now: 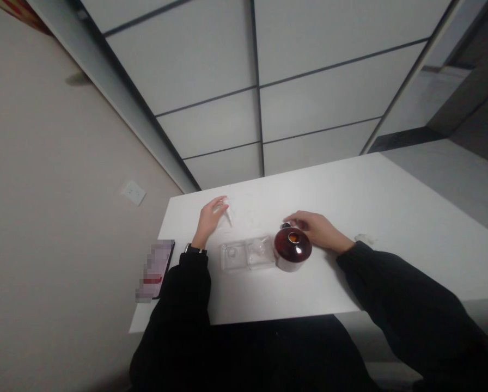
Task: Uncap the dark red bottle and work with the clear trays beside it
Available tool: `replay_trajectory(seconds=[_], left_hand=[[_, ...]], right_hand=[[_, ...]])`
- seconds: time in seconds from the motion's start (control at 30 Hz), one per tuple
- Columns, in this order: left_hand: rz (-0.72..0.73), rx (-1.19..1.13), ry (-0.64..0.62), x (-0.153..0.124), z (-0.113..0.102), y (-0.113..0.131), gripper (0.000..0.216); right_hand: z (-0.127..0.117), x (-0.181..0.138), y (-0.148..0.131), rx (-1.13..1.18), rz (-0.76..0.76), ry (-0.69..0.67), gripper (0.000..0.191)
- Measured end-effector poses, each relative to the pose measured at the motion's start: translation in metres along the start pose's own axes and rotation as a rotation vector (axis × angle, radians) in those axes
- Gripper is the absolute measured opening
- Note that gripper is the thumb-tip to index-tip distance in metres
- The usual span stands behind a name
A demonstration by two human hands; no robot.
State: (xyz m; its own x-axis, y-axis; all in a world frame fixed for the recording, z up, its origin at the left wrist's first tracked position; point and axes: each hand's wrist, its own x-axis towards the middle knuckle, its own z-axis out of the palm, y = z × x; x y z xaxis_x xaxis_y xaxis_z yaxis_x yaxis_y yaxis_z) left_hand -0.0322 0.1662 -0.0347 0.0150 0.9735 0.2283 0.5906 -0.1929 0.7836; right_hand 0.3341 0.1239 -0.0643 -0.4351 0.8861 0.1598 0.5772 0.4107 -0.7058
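A dark red round bottle [292,249] stands on the white table [391,228], its open neck facing up. My right hand [315,229] rests just behind it, fingers curled on a small dark cap [285,224] by the bottle. My left hand [210,218] lies farther left on the table, fingers pinching a small white pointed piece [229,217]. Two clear glass containers [247,255] sit side by side between my arms, touching the bottle's left side.
A phone [159,269] lies at the table's left edge by my left sleeve. A small clear scrap [365,238] sits right of my right wrist. A beige wall with a socket [133,193] is at left; a panelled partition stands behind the table.
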Motion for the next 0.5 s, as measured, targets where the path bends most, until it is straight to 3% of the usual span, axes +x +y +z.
replay_trajectory(seconds=[0.17,0.33,0.43,0.5], left_hand=[[0.011,0.133,-0.013,0.003,0.006,-0.01,0.032],[0.099,0.172,0.003,-0.025,-0.009,0.034,0.044],[0.343,0.102,-0.301,-0.068,-0.011,0.077,0.056],[0.394,0.154,-0.394,-0.097,-0.006,0.099,0.068]], right_hand=[[-0.002,0.001,0.0,-0.005,0.007,-0.016,0.029],[-0.003,0.001,-0.001,0.0,0.008,-0.018,0.027],[-0.002,0.001,-0.001,-0.012,0.001,-0.01,0.027],[-0.001,0.001,0.0,-0.021,-0.005,-0.001,0.027]])
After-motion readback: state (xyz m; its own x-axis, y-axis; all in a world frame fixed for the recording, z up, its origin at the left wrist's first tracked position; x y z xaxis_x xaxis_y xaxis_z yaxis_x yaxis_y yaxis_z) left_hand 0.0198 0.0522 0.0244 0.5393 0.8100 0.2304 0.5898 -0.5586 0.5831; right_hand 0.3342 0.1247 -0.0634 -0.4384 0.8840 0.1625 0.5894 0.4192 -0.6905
